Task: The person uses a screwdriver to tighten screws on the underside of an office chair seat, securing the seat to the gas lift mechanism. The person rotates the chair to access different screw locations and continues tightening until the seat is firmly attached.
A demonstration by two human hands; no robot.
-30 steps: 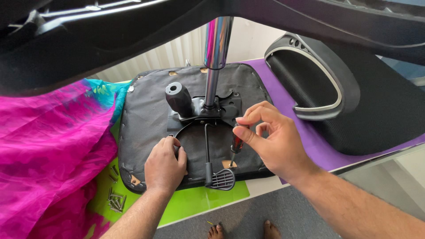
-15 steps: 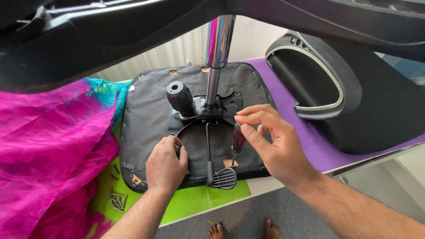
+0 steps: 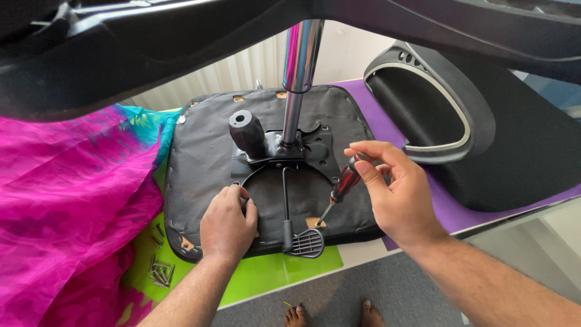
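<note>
A screwdriver (image 3: 342,188) with a red and black handle is gripped in the right hand (image 3: 396,197), the fingers closed round the handle's top and the thumb pressed against its side. The tool is held tilted, its handle up toward the right and its thin shaft slanting down to the left. The tip is seen at a small tan patch (image 3: 315,223) on the underside of a dark chair seat (image 3: 200,157), near the seat's front edge; whether the tip is actually touching cannot be told.

The left hand (image 3: 227,227) is laid palm down on the seat, its fingers curled over the curved rim of the black metal plate (image 3: 315,148) that is fixed at the seat's middle. Nothing loose is held in it; the plate is only pressed or steadied.

From the plate a chrome column (image 3: 298,79) is seen rising upright, and just beside it a black knob (image 3: 246,132) stands tilted. A lever (image 3: 302,241) with a slotted grey paddle runs from the plate toward the front edge, between the two hands.

The seat is lying upside down on a green mat (image 3: 272,275). A heap of loose screws (image 3: 158,272) is lying on the mat to the left of the left forearm. Pink cloth (image 3: 66,206) is bunched at the far left, and a black mesh backrest (image 3: 436,115) is resting on a purple mat (image 3: 448,212) to the right. Bare toes (image 3: 330,315) are visible on grey floor below
</note>
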